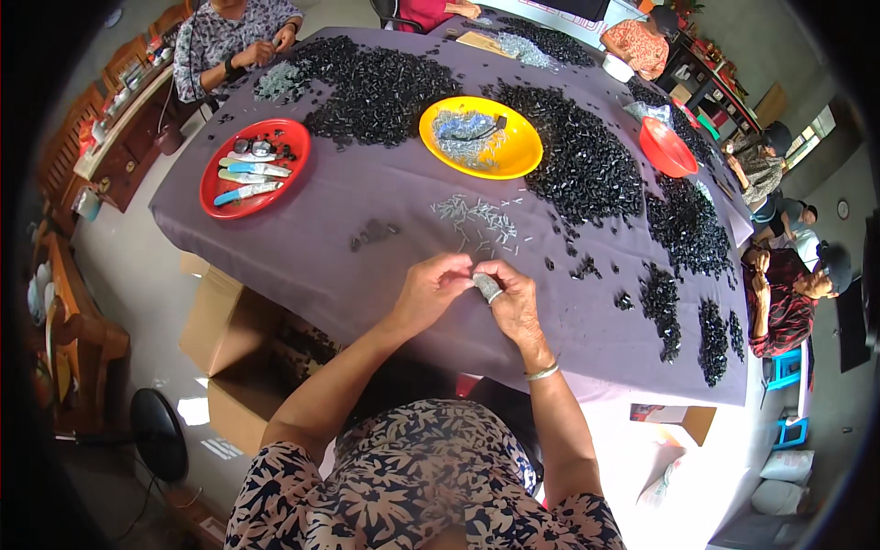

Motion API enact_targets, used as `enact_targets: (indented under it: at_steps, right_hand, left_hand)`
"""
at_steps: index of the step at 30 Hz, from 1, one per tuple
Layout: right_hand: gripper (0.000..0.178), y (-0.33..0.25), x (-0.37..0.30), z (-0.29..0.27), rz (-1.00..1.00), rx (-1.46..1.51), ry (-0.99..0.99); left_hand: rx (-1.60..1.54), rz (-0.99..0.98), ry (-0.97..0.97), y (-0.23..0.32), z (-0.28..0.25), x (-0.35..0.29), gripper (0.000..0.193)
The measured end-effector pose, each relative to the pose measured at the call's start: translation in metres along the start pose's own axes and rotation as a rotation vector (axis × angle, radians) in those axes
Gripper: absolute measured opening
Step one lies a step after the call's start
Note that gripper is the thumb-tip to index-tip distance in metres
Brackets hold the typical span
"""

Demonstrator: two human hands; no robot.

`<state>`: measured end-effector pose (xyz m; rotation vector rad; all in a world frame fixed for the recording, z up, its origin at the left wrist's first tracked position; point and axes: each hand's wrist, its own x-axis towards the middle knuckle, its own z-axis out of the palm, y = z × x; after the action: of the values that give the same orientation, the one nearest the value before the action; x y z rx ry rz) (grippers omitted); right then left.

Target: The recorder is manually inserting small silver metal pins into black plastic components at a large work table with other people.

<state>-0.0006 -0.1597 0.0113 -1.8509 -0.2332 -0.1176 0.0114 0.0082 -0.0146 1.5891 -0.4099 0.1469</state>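
Note:
Over the near edge of the table, my left hand point(433, 291) and my right hand point(513, 302) meet fingertip to fingertip. Both are closed in a pinch. Whatever lies between the fingertips is too small or too hidden to make out. A grey wrap point(487, 288) covers my right thumb. Just beyond the hands lies a loose scatter of small clear pins point(478, 220). To their left sit a few small black pieces point(374, 235). Farther off, a yellow bowl point(529, 154) holds more clear pins and a black piece.
A red tray point(303, 147) at the left holds blue-and-white handled tools. Heaps of small black parts point(587, 174) cover much of the purple tablecloth point(321, 197). A red bowl point(667, 147) stands farther right. Several people work around the table. A cardboard box point(225, 321) is below its left edge.

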Motion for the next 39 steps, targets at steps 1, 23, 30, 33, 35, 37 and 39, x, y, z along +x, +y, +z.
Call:
enact_targets:
  at_steps: [1, 23, 30, 33, 35, 37, 39]
  right_hand:
    - [0.011, -0.001, -0.002, 0.0, 0.025, -0.007, -0.005]
    - [0.014, -0.001, -0.008, 0.007, -0.14, -0.068, 0.067]
    - [0.015, -0.002, -0.007, 0.01, -0.168, -0.14, 0.082]
    - [0.016, -0.002, -0.005, 0.01, -0.183, -0.112, 0.085]
    - [0.016, 0.0, -0.005, 0.01, -0.196, -0.123, 0.089]
    - [0.017, 0.0, -0.005, 0.009, -0.213, -0.132, 0.094]
    - [0.017, -0.001, -0.004, 0.009, -0.23, -0.161, 0.095]
  left_hand:
    - [0.005, 0.007, -0.009, 0.0, 0.0, -0.001, 0.025]
    - [0.286, 0.164, 0.034, 0.004, 0.002, -0.005, 0.045]
    - [0.297, 0.145, 0.025, 0.003, 0.0, -0.003, 0.045]
    - [0.277, 0.145, 0.04, 0.001, 0.0, -0.001, 0.042]
    - [0.265, 0.14, 0.049, 0.002, 0.0, 0.0, 0.04]
    - [0.259, 0.262, 0.032, 0.008, 0.001, 0.003, 0.032]
    - [0.256, 0.244, 0.028, 0.011, 0.0, 0.003, 0.029]
